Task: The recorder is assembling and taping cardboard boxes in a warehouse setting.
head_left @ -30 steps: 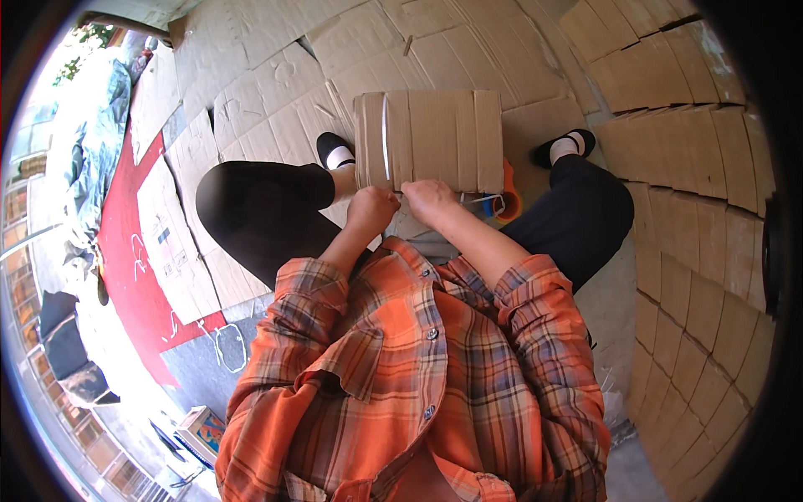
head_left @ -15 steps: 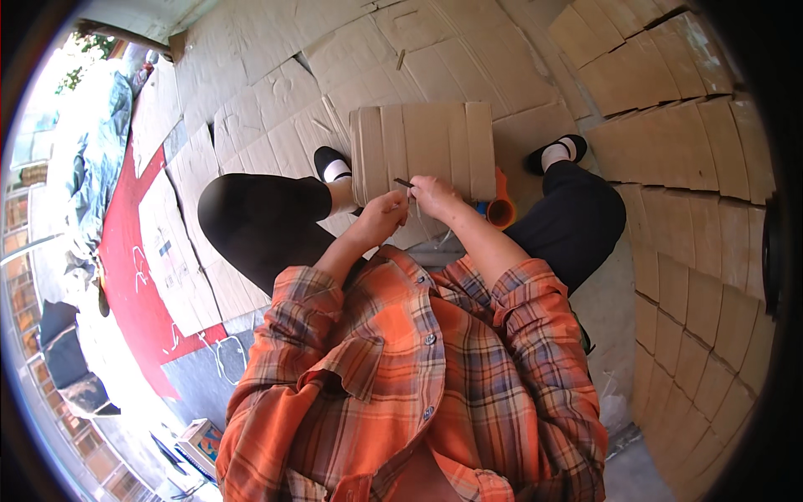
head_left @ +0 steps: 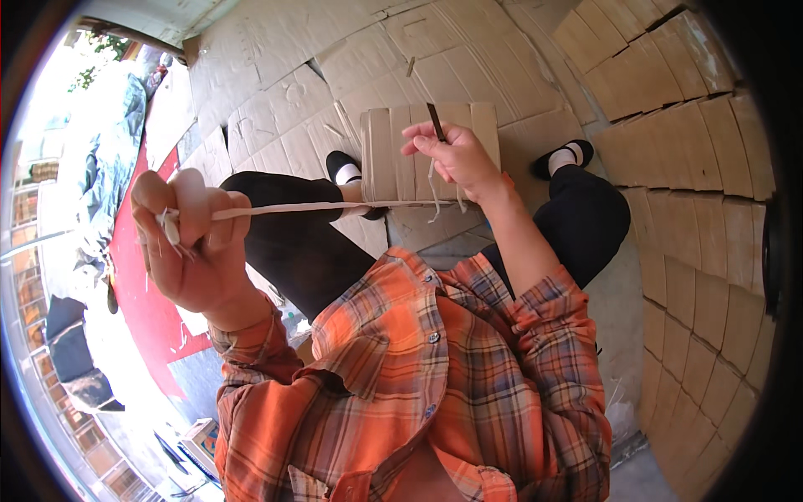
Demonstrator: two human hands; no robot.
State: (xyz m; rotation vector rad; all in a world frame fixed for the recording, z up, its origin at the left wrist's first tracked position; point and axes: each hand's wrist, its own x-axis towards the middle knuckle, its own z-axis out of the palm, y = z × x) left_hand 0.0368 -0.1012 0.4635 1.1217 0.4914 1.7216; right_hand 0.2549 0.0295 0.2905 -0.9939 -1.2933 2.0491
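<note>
The person's left hand [head_left: 188,238] clutches a pale strap [head_left: 293,207], stretched straight across to the cardboard package [head_left: 389,155] between the feet; above that, the right hand [head_left: 458,159] grasps a slim dark tool [head_left: 435,121]. Stacked cardboard [head_left: 711,251] lines the far right.

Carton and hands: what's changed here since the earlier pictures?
The left hand has swung left and upward from the near edge of the carton, gripping a white strap stretched toward that edge. The right hand has moved forward over the carton, still holding the thin dark tool seen half a second ago. Carton and black shoes stay roughly put.
</note>
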